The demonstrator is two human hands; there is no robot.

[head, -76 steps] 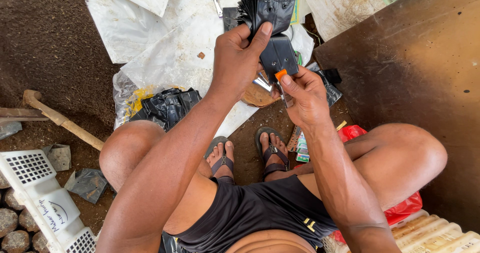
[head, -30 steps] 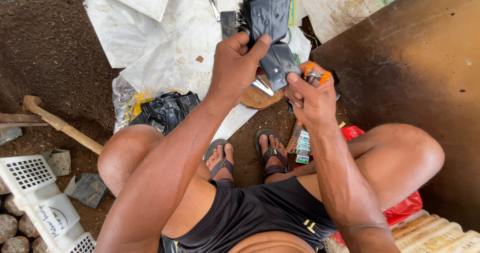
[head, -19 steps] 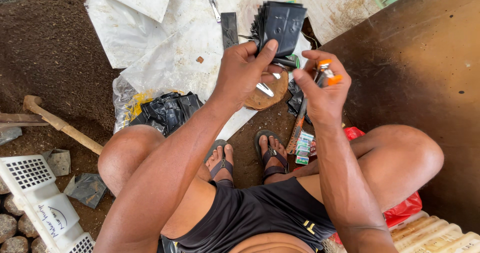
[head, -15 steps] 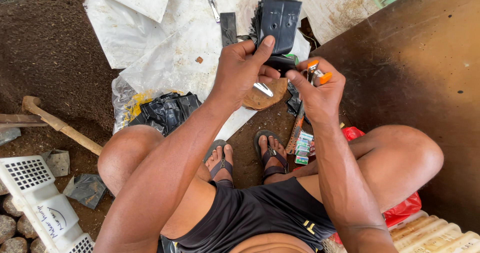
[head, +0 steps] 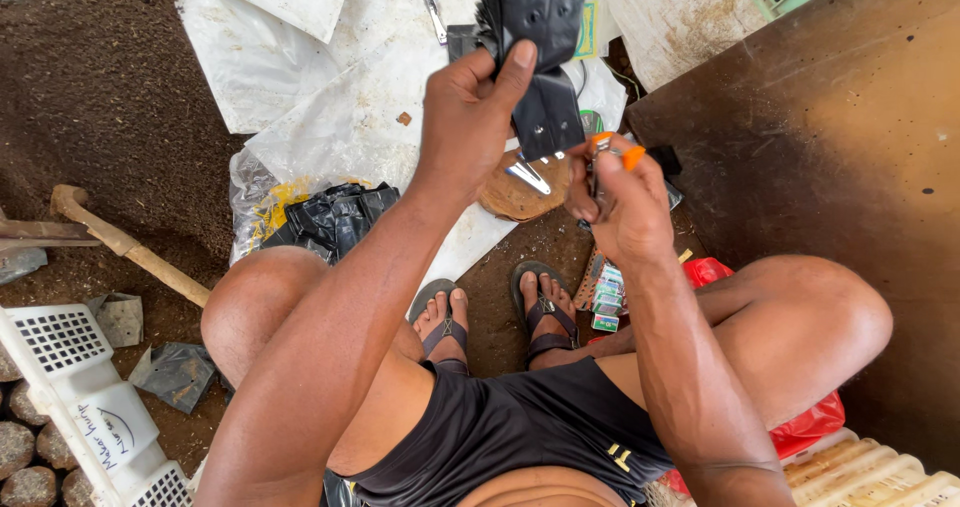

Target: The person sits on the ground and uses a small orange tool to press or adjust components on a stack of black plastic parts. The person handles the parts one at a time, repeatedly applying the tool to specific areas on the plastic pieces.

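Since 0.5 s ago both hands rose slightly and the right hand (head: pixel 622 202) drew nearer the bags. Right hand is fisted around an orange-handled tool (head: pixel 612 157), likely scissors. Left hand (head: pixel 470 107) pinches a stack of black plastic bags (head: pixel 540 37), thumb pressed across the front, fingers closed behind. Bags look light, floppy and slick; best gripped at the stack's lower edge. Farther off: white plastic sheet (head: pixel 330 87).

The black perforated bags (head: pixel 540 7) run off the top edge, the orange-handled tool (head: pixel 612 157) is mostly buried in the right hand (head: pixel 620 207), and the white crate (head: pixel 80 397) is cut at the near-left edge.
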